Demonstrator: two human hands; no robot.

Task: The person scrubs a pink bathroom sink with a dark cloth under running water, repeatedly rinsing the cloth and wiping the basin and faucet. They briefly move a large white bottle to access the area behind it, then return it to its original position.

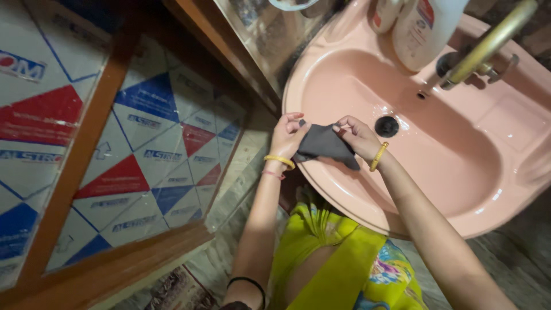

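Dark grey cloth [324,144] held over near rim of pink sink [402,189], left hand [287,136] and right hand [357,136] each pinching an upper corner; hangs limp, so judged soft, light, best gripped at edges.

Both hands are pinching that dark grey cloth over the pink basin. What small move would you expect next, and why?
Probably spreading the dark cloth open over the basin. The left hand and right hand pinch opposite upper edges, and it hangs bunched between them. The tap shows no running water.
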